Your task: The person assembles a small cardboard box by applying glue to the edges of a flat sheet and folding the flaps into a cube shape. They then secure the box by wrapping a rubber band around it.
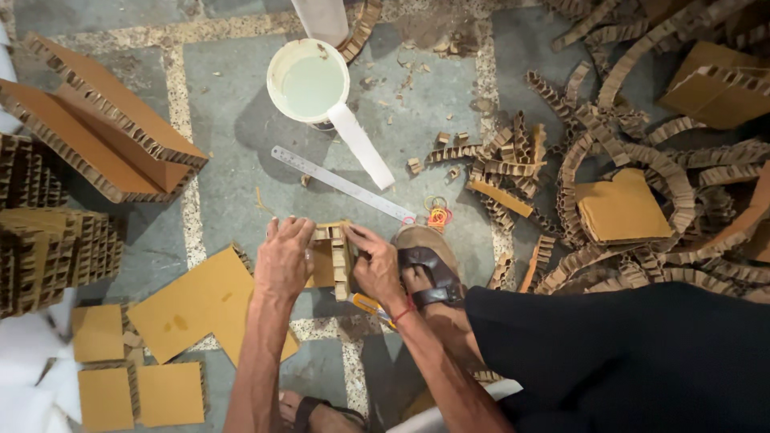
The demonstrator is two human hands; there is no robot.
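Grey stone floor (233, 104) under me. On it: white glue bucket (308, 80) at 12 o'clock, steel ruler (341, 183) centre, cardboard strips (642, 152) at 3, flat cardboard squares (140, 393) at 7.

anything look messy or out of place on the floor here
Yes: curled cardboard offcuts lie heaped at right, with small crumbs scattered near the white bucket. The steel ruler lies askew. Both hands grip a honeycomb cardboard piece.
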